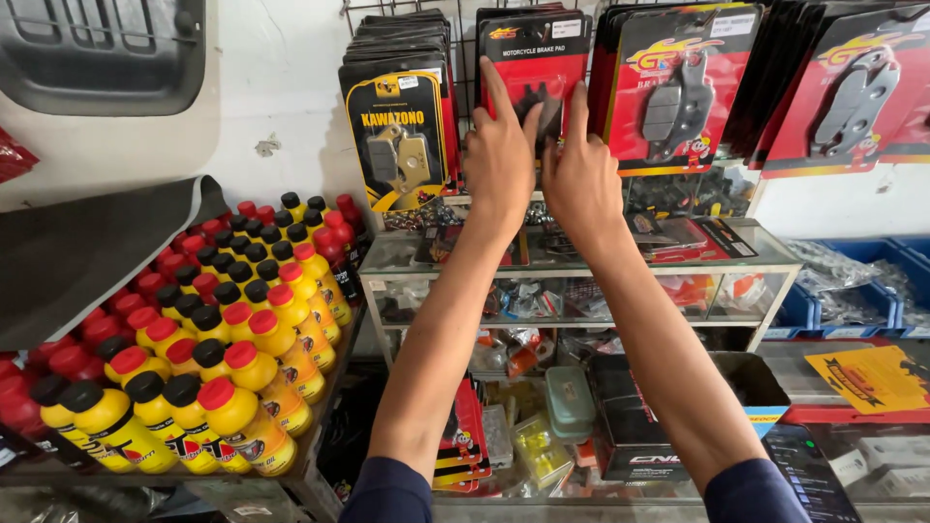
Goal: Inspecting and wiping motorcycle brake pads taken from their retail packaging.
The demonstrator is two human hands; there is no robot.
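Across the top of the frame hangs a wire rack [465,58] loaded with rows of carded brake pads, and below it, centre right, stands a glass display case [775,260] stuffed with small parts. Lower left, a sloping shelf carries ranks of yellow oil bottles [232,358] with red and black caps. Both arms rise from the bottom edge to the upper middle, and there's the action: a red-and-black brake pad pack [538,48] hanging on its hook between a yellow-and-black pack [399,140] and a red pack [678,92]. The left hand [499,160] has its fingers spread, fingertips pressing on the card's face; the right hand [581,179] lies beside it, index finger up along the card's right edge. Neither is clenched, and neither has closed around the card, as far as I can tell. My read: the pack is touched, not lifted; it hangs on the rack, so getting it off the hook is all to come.
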